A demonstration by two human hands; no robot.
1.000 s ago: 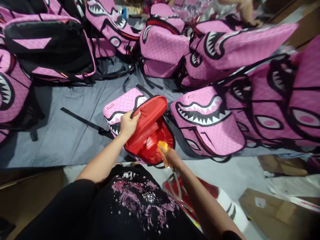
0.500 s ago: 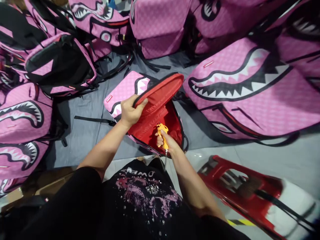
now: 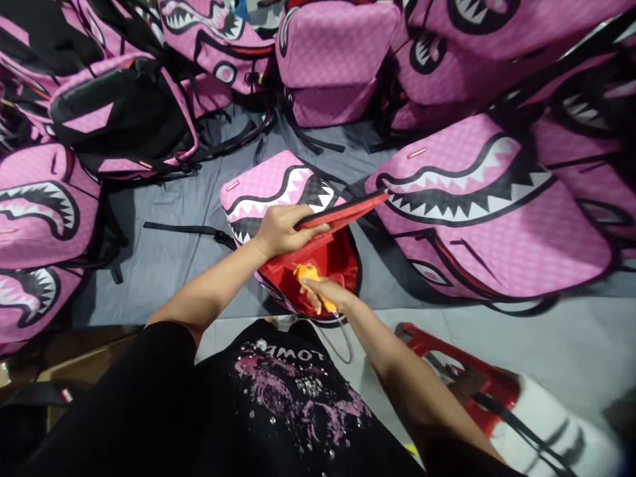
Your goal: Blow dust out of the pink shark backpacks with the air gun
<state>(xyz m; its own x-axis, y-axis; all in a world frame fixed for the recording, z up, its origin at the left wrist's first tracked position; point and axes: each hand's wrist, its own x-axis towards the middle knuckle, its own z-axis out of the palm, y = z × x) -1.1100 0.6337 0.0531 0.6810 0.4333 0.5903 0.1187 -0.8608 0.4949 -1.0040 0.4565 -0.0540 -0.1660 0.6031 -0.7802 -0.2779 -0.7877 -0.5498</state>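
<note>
A pink backpack (image 3: 271, 189) printed with a shark mouth lies open on the grey cloth (image 3: 173, 265) in front of me. My left hand (image 3: 283, 228) grips the edge of its front flap (image 3: 348, 212), which shows a red lining. My right hand (image 3: 322, 295) holds an orange-handled tool (image 3: 308, 278) at the mouth of the red interior (image 3: 332, 262). A thin hose or cord trails from the tool down toward my body.
Several more pink shark-mouth backpacks ring the open one, a large one (image 3: 491, 212) close on the right and others (image 3: 44, 218) stacked on the left. A loose black strap (image 3: 183, 230) lies on the cloth. A red and white object (image 3: 497, 404) sits on the floor at lower right.
My left hand has brought the flap down from upright to nearly flat, narrowing the opening. My right hand with the orange tool has shifted slightly lower at the opening.
</note>
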